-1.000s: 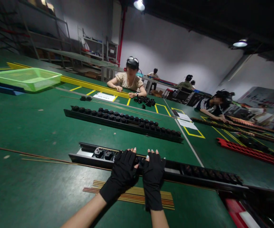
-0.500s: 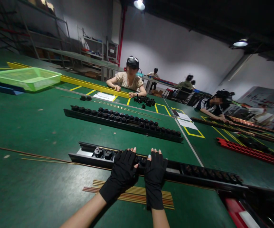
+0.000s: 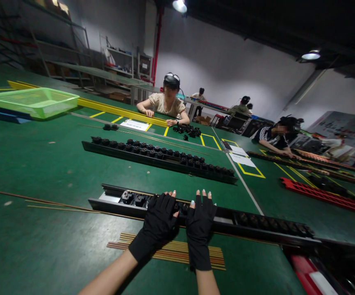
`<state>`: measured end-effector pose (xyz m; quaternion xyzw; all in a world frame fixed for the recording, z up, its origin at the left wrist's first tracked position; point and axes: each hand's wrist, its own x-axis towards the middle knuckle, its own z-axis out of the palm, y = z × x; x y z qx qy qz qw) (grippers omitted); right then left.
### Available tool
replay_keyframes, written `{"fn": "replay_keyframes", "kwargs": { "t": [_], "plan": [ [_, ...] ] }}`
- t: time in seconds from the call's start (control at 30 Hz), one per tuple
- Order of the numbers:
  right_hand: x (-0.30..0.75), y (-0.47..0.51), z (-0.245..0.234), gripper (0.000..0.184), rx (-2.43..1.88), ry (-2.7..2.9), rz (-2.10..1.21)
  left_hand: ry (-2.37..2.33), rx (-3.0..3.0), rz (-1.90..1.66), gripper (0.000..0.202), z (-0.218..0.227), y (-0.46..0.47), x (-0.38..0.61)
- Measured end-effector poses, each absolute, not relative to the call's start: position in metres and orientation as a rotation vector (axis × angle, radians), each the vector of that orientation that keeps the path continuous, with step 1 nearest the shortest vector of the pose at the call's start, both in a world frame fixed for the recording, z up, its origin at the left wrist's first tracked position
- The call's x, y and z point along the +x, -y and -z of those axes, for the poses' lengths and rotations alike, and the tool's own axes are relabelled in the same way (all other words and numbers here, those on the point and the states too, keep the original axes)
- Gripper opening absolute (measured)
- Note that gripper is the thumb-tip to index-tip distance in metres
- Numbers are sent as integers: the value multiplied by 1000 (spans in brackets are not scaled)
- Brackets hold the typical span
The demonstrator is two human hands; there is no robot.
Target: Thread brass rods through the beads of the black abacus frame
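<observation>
A long black channel rail (image 3: 269, 234) lies across the green table in front of me, holding several small black block-shaped parts (image 3: 139, 200). Wearing a black fingerless glove, my left hand (image 3: 161, 213) rests over the rail, fingers stretched across its top and thumb toward the right. My right hand (image 3: 201, 213), gloved the same way, lies flat on the rail just beside it with fingers extended. Both palms hide the parts beneath them. Thin brass-coloured rods (image 3: 171, 250) lie in a row under my wrists, and longer rods (image 3: 60, 203) run out to the left.
Farther back is a second black rail (image 3: 128, 155) filled with black parts. A green basket (image 3: 39, 104) stands at left, by a long yellow rail (image 3: 110, 110). One person (image 3: 168, 100) sits opposite; another (image 3: 272, 137) works at right near a red slotted rail (image 3: 325, 196).
My right hand's fingers have shifted very slightly forward on the rail. My left hand stays in place.
</observation>
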<state>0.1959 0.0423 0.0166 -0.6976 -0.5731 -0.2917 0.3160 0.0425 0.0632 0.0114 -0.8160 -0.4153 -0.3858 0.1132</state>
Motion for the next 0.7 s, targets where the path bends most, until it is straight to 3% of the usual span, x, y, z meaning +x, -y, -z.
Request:
{"fn": "replay_keyframes", "kwargs": {
  "t": [0.4, 0.7],
  "plan": [
    [190, -37, -18, 43, -1835, 1574, 556, 1223, -2383, 1140, 59, -12, -63, 44],
    [183, -44, 2, 43, -1679, 1761, 634, 1227, -2378, 1174, 56, -12, -62, 43]
  ]
}}
